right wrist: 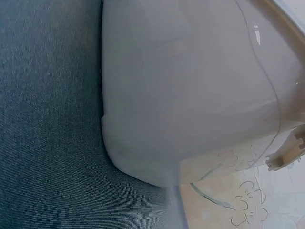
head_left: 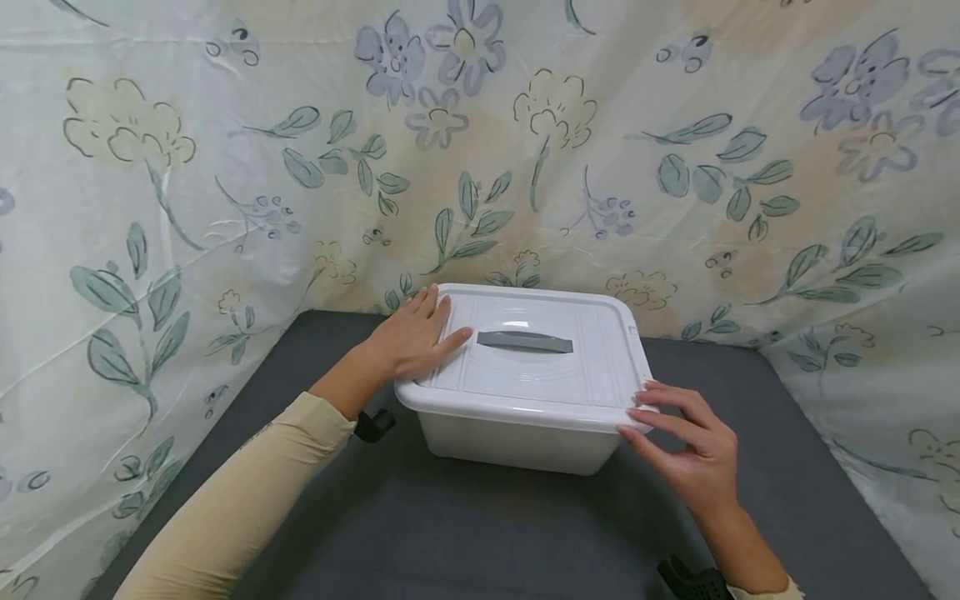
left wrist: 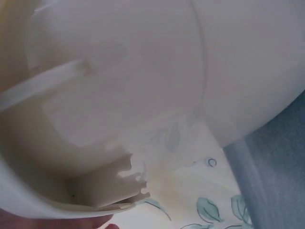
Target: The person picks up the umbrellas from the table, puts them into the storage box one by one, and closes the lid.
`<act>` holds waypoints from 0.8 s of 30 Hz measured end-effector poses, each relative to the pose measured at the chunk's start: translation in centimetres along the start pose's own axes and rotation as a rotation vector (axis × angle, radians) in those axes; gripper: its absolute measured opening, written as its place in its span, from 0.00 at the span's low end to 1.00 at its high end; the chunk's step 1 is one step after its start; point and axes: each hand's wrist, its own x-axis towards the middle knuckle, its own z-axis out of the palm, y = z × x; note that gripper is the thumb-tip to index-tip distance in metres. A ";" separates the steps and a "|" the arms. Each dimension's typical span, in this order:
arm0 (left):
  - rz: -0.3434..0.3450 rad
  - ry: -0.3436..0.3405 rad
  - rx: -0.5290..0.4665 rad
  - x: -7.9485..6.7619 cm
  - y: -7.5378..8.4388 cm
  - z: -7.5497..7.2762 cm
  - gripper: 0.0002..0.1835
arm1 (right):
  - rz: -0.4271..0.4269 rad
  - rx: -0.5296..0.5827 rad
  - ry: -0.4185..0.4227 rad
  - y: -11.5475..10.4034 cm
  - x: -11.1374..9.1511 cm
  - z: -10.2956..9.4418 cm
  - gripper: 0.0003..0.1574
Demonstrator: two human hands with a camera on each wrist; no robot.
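Observation:
A white plastic storage box [head_left: 517, 443] stands on a dark grey cloth, with a white lid [head_left: 517, 382] on top. The lid has a grey handle [head_left: 525, 342] in its middle. My left hand [head_left: 416, 335] rests on the lid's left edge, fingers straight and thumb pointing toward the handle. At the front right corner, my right hand [head_left: 690, 442] touches the lid's rim with its fingertips, the thumb lower down. Close up, the left wrist view shows the box side [left wrist: 119, 95] under the lid rim; the right wrist view shows its other side [right wrist: 190, 95].
The dark grey cloth [head_left: 450, 533] covers the surface around the box. Behind and at both sides hangs a floral curtain [head_left: 465, 208], close to the back of the box. Beige sleeves [head_left: 247, 492] and dark wrist straps [head_left: 375, 425] are on the arms.

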 end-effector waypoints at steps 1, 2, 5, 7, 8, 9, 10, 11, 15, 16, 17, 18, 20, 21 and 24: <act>-0.007 0.000 -0.003 0.0 0.0 0.0 0.49 | 0.001 0.003 0.001 0.0 0.0 0.0 0.15; -0.013 0.001 -0.005 0.0 0.0 0.0 0.49 | -0.001 0.008 0.004 0.1 -0.1 0.0 0.15; -0.025 0.006 -0.006 0.0 0.1 0.1 0.49 | -0.003 0.019 0.013 0.2 -0.2 0.1 0.15; -0.030 0.006 -0.013 0.0 0.1 0.2 0.49 | -0.002 0.025 0.019 0.4 -0.2 0.0 0.16; -0.033 0.006 -0.016 0.1 0.1 0.2 0.49 | -0.001 0.029 0.022 0.5 -0.3 0.0 0.16; -0.036 0.004 -0.020 0.1 0.1 0.2 0.49 | 0.001 0.031 0.023 0.5 -0.3 0.0 0.16; -0.038 0.003 -0.023 0.1 0.2 0.2 0.49 | 0.003 0.032 0.024 0.6 -0.4 0.0 0.16; -0.040 0.000 -0.025 0.1 0.2 0.1 0.49 | 0.004 0.033 0.025 0.7 -0.4 0.0 0.16; -0.043 -0.005 -0.020 0.1 0.2 0.2 0.48 | 0.009 0.037 0.027 0.9 -0.5 0.1 0.16; -0.043 -0.006 -0.017 0.1 0.2 0.2 0.48 | 0.009 0.039 0.028 0.9 -0.6 0.1 0.16; -0.043 -0.007 -0.014 0.1 0.1 0.2 0.48 | 0.010 0.041 0.029 0.9 -0.6 0.1 0.16; -0.043 -0.009 -0.012 0.1 0.1 0.3 0.48 | 0.011 0.043 0.030 0.9 -0.6 0.1 0.16; -0.043 -0.008 -0.010 0.2 0.1 0.3 0.48 | 0.012 0.048 0.032 0.9 -0.6 0.2 0.16; -0.043 -0.008 -0.010 0.2 0.1 0.3 0.48 | 0.014 0.052 0.035 0.9 -0.6 0.2 0.16; -0.045 -0.008 -0.013 0.3 0.0 0.2 0.49 | 0.023 0.063 0.042 0.9 -0.5 0.3 0.15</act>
